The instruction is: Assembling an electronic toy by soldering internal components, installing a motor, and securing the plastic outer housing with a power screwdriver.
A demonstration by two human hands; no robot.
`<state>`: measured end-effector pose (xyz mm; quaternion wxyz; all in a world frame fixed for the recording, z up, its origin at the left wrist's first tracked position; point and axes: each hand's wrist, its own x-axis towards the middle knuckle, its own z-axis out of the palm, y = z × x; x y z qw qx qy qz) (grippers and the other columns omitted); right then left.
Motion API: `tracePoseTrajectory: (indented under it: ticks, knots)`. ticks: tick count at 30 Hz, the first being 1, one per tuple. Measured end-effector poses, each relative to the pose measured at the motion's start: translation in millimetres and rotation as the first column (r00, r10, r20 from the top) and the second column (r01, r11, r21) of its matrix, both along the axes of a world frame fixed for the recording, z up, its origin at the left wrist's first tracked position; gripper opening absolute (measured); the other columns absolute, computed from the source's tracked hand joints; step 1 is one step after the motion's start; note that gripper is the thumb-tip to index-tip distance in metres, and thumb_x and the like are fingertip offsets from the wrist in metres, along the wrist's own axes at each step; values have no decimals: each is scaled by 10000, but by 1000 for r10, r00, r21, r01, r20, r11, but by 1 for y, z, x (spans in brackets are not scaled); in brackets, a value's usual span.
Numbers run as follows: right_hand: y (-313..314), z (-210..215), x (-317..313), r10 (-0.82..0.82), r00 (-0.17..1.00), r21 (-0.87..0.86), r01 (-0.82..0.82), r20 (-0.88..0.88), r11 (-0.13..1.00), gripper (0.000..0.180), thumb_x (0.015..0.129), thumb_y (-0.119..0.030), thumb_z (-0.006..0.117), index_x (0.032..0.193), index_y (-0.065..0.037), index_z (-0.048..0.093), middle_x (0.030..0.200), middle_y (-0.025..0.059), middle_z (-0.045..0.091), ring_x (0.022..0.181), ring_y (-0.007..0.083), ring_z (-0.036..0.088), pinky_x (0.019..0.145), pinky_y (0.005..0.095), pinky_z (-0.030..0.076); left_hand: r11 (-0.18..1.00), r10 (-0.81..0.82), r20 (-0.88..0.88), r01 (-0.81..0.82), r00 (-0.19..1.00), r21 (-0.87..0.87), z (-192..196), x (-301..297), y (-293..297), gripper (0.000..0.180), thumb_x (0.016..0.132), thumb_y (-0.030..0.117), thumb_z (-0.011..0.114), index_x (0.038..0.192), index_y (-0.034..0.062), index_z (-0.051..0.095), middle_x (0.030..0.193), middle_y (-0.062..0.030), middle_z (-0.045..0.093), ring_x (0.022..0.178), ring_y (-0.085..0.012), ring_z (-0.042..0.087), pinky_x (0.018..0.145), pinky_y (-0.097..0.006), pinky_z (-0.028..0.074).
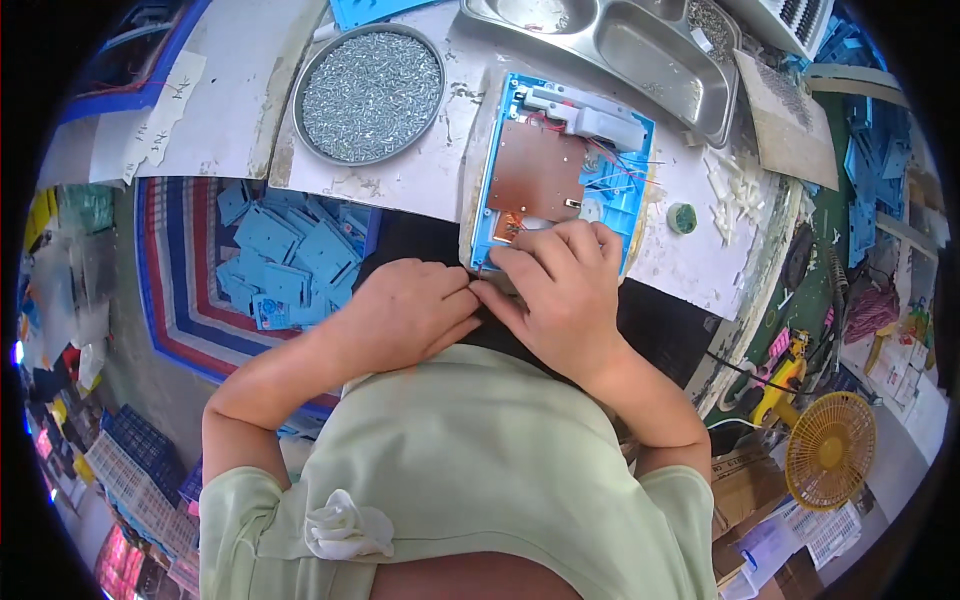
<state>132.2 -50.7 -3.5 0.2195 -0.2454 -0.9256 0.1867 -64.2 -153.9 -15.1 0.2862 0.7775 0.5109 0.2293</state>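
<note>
White worktable [400,185] ran across the top, paper-covered and scuffed. Below its left edge sat a striped sack [180,290] full of loose blue plastic plates [285,262], heaped at all angles. Steel compartment tray [610,45] at the far edge: one section looked bare, the right-hand one held a small grey pile, too small to identify. Round metal dish [371,94] left of centre, filled nearly level with small silver screws.

Blue plastic housing [560,170] lay flat on the table, open side up, long axis running away from the person, tilted slightly right at the far end. Brown circuit board [535,170] sat inside it, grey block with red wires at the far end.

Both hands met at the housing's near edge. Right hand [560,295] lay over the near end, fingers curled down onto it. Left hand [405,315] was just beside it at the near-left corner, fingertips pinched together against the right hand's. Couldn't tell what was between them.

Yellow fan [830,450] stood low right.
</note>
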Motion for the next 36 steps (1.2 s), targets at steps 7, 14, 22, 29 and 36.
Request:
tracePoseTrajectory:
  ticks: [7, 14, 22, 29, 36]
  knots:
    - [9, 12, 3, 59, 994, -1, -59, 93, 998, 289, 738, -257, 824, 937, -133, 656, 984, 28, 603, 995, 274, 551, 868, 438, 401, 969, 48, 122, -76, 991, 235, -9, -19, 36, 268, 809, 156, 802, 1050, 111, 694, 867, -86, 641, 765, -316, 646, 633, -424, 515]
    - [226, 76, 57, -446, 876, -251, 397, -183, 883, 150, 904, -92, 735, 975, 39, 750, 877, 60, 745, 809, 105, 648, 751, 287, 516, 961, -83, 160, 37, 984, 275, -13, -26, 46, 256, 764, 147, 861, 987, 138, 735, 838, -40, 635, 691, -262, 617, 588, -392, 478]
    - [490, 6, 54, -295, 889, 576, 452, -349, 681, 180, 832, -100, 727, 1006, -94, 774, 997, 63, 721, 1004, 306, 630, 881, 401, 525, 975, -63, 197, 18, 978, 219, -13, -23, 49, 252, 754, 155, 868, 982, 159, 759, 805, -15, 605, 678, -237, 610, 581, -383, 475]
    - [472, 31, 20, -257, 937, 650, 350, -238, 675, 84, 839, -105, 757, 921, -96, 739, 1023, 64, 705, 1015, 323, 590, 873, 419, 503, 982, -3, 194, -34, 981, 187, -12, -22, 41, 241, 742, 148, 873, 954, 148, 760, 811, -19, 620, 676, -232, 616, 572, -376, 480]
    - [344, 101, 78, -518, 372, -431, 295, -770, 853, 231, 980, -67, 688, 1183, 38, 662, 1105, 91, 706, 958, 141, 651, 858, 266, 525, 987, -4, 179, -25, 984, 157, -7, -25, 43, 229, 765, 128, 843, 968, 126, 738, 812, -47, 595, 685, -266, 614, 585, -395, 482]
